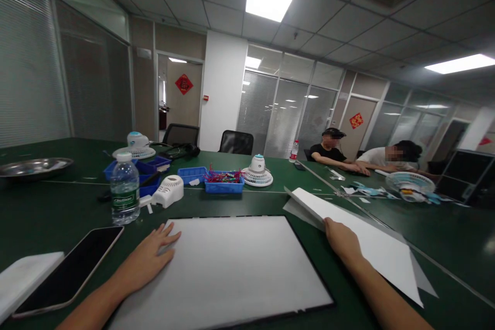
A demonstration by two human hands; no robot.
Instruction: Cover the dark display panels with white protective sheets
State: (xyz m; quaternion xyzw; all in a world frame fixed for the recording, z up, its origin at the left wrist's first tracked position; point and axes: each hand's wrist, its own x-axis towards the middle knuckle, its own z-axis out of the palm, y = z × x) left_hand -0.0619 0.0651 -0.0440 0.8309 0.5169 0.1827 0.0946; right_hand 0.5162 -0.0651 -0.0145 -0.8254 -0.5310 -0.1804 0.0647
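Steadying a white panel point(235, 263) with the left hand point(157, 252); gripping a white sheet point(386, 252) in the right hand point(342, 240).

Flat on the green desk point(261, 204), toward the near edge: the dark-bordered panel, with the left hand's fingers spread on its far left corner, gripping nothing. To the right, toward the desk's right edge: the sheet, pinched along its near side between the right hand's fingers, with greyish layers point(303, 212) beneath; cannot tell whether also gripped. In hand, apparently: a sheet-handling step, with sheet and panel apart. Calling next, by judgement, for an even, gentle pinch and a steady panel.
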